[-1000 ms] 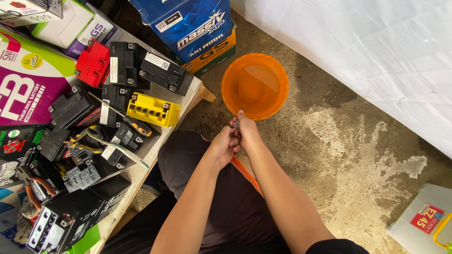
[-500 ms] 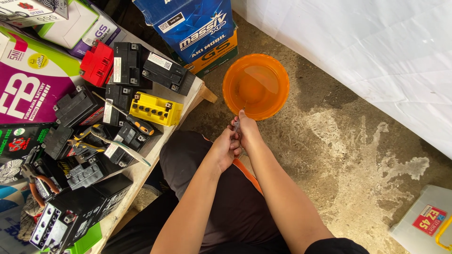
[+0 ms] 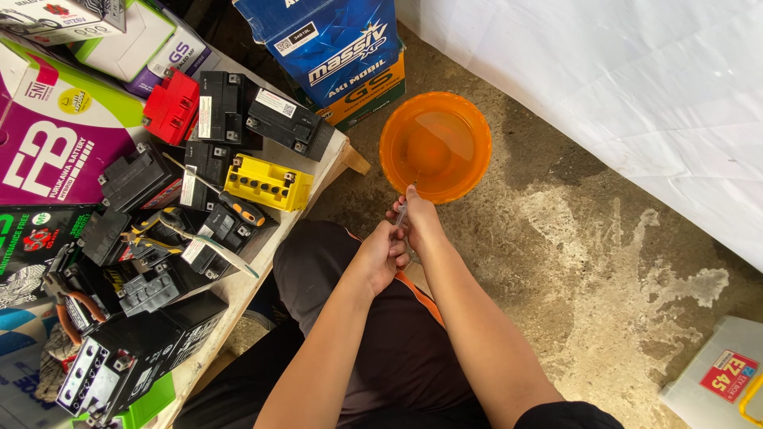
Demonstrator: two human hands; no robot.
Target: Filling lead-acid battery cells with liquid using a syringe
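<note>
Hands unmoved, both grips closed on thin syringe, orange basin, stained concrete floor, battery-strewn wooden table

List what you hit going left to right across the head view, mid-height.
Purple carton → yellow battery → left hand → right hand → wet stain on the concrete floor.

Orange basin on concrete floor
</note>
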